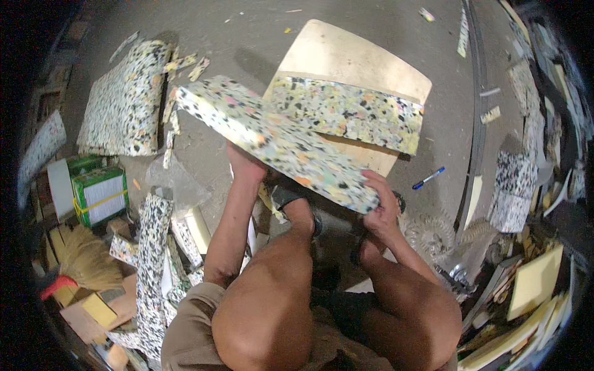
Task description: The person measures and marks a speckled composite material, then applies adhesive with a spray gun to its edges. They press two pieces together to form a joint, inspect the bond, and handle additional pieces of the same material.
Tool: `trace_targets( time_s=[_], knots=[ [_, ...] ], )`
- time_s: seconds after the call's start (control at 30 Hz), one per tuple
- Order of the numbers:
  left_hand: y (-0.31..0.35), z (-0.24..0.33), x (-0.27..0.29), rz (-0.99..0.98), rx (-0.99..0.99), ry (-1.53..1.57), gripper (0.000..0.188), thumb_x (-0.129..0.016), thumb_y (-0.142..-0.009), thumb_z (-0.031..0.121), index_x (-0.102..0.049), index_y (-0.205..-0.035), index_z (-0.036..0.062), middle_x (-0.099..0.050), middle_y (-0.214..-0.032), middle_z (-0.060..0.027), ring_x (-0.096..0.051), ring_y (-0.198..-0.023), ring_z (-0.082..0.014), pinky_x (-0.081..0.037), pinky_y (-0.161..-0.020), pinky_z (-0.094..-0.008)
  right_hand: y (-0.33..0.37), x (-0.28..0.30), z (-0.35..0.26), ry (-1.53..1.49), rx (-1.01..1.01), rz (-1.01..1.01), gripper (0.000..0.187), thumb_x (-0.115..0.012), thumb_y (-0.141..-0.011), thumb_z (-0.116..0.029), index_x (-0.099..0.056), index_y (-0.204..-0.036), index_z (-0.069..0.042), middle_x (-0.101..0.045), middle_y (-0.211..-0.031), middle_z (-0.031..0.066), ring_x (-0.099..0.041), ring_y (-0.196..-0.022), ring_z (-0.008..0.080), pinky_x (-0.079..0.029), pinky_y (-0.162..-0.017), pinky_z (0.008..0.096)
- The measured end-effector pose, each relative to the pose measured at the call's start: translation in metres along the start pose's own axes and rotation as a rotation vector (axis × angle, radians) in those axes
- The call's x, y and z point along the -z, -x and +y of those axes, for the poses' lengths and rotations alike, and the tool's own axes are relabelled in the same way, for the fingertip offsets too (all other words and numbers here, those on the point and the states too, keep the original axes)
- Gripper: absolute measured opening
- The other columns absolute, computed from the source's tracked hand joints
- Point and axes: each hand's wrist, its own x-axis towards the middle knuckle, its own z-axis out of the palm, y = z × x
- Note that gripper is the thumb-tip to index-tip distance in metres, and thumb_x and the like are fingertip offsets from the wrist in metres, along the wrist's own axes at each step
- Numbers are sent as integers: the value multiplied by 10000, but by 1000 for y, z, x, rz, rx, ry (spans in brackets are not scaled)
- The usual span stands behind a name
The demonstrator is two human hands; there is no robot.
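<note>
Between my hands, tilted above the floor, is a thick strip of speckled rebonded foam (272, 139), slightly blurred. My left hand (247, 164) grips its near edge left of the middle, with the fingers hidden behind the foam. My right hand (382, 201) has its fingers wrapped round the right end. Just beyond lies a pale, curved-edged wooden board (346, 52). A second speckled foam strip (349, 111) lies flat across that board, and the held strip covers part of its left end.
A large foam slab (124, 102) lies at the left, beside small foam scraps. A green box (102, 195), a straw broom (90, 260) and offcuts crowd the near left. On the right are a blue pen (428, 178), a coiled hose (433, 235) and heaped foam pieces (513, 191).
</note>
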Motion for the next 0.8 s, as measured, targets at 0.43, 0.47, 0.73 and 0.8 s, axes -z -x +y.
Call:
trace_targets(
  time_s=[0.43, 0.47, 0.73, 0.8],
  knots=[
    [-49, 16, -107, -333, -200, -1635, 566, -473, -1009, 495, -667, -1163, -14, -713, -1024, -151, -681, -956, -257, -530, -828, -419, -60, 42, 1, -470, -542, -111, 672, -670, -931, -217, -341, -1502, -82, -600, -1229, 117, -632, -1003, 213, -554, -874, 376],
    [-53, 8, -125, -378, -192, -1825, 555, -487, -998, 496, -682, -1136, -6, -714, -989, -162, -683, -948, -273, -527, -822, -421, -69, 55, 6, -813, -441, 84, 656, -620, -967, -254, -300, -1514, -82, -593, -1247, 138, -638, -1007, 237, -565, -869, 393],
    [-82, -68, -173, -766, -305, -2407, 590, -599, -905, 571, -712, -1101, 26, -711, -925, -206, -685, -931, -336, -519, -841, -457, -79, 88, 52, -368, -593, 471, 370, -685, -931, -231, -642, -1216, 1, -705, -1005, 67, -672, -829, 123, -575, -620, 260],
    [-94, -77, -165, -766, -514, -2310, 598, -631, -883, 576, -709, -1121, 33, -704, -956, -194, -675, -955, -335, -519, -855, -459, -76, 89, 63, -118, -623, 483, 319, -687, -927, -232, -682, -1142, 3, -711, -941, 60, -666, -778, 115, -566, -617, 252]
  ],
)
